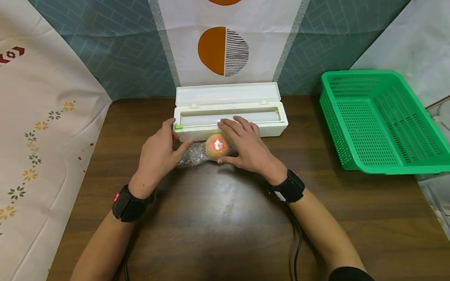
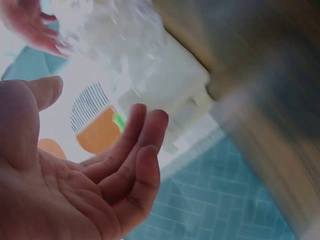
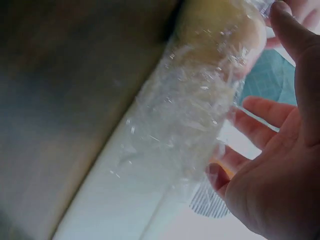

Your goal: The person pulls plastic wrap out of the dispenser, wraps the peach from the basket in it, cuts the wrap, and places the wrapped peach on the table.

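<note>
A round yellow-red fruit (image 1: 215, 147), apple-like, lies in clear crumpled cling film (image 1: 195, 155) along the front of a white cling film dispenser (image 1: 274, 130). The dispenser's lid (image 1: 228, 94) stands raised, showing the pale roll (image 1: 207, 119) inside. Around the dispenser's left front corner, my left hand (image 1: 158, 150) has its fingers loosely bent and its thumb by the film; its palm is bare in the left wrist view. My right hand (image 1: 247, 146) spreads its fingers over the dispenser's front edge, thumb beside the fruit. Film (image 3: 175, 110) stretches past its relaxed fingers in the right wrist view.
A green plastic basket (image 1: 358, 166) stands on the right of the brown wooden table (image 1: 218, 234). A bright green slider (image 1: 179, 127) sits at the dispenser's left end. Patterned cloth (image 1: 137, 58) hangs behind, and a black cable (image 1: 298, 249) trails from the right wrist.
</note>
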Action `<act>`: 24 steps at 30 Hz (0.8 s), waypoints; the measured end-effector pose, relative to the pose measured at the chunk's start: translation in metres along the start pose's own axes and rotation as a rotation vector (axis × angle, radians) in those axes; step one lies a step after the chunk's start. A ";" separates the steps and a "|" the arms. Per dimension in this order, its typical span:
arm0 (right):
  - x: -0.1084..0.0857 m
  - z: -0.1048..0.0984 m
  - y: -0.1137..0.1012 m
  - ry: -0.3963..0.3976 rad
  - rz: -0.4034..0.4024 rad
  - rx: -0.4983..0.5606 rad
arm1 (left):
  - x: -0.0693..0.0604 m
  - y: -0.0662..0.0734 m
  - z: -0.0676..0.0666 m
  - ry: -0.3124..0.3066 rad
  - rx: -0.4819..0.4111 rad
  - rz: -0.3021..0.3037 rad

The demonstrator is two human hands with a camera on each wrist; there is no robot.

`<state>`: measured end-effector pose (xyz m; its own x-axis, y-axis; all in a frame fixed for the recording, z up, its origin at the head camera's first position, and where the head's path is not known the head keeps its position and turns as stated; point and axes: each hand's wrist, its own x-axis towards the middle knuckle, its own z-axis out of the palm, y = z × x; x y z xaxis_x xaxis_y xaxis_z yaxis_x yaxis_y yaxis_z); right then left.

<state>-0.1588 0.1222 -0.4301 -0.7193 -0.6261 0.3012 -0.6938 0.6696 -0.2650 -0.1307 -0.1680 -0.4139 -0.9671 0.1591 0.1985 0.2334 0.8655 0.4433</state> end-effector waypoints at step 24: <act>-0.001 0.011 -0.016 0.063 -0.017 -0.099 | -0.005 0.019 0.034 0.067 0.143 0.378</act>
<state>-0.1471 0.1082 -0.4361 -0.7018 -0.6130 0.3628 -0.6965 0.6975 -0.1687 -0.1251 -0.1356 -0.4363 -0.8062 0.4514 0.3824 0.5500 0.8100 0.2034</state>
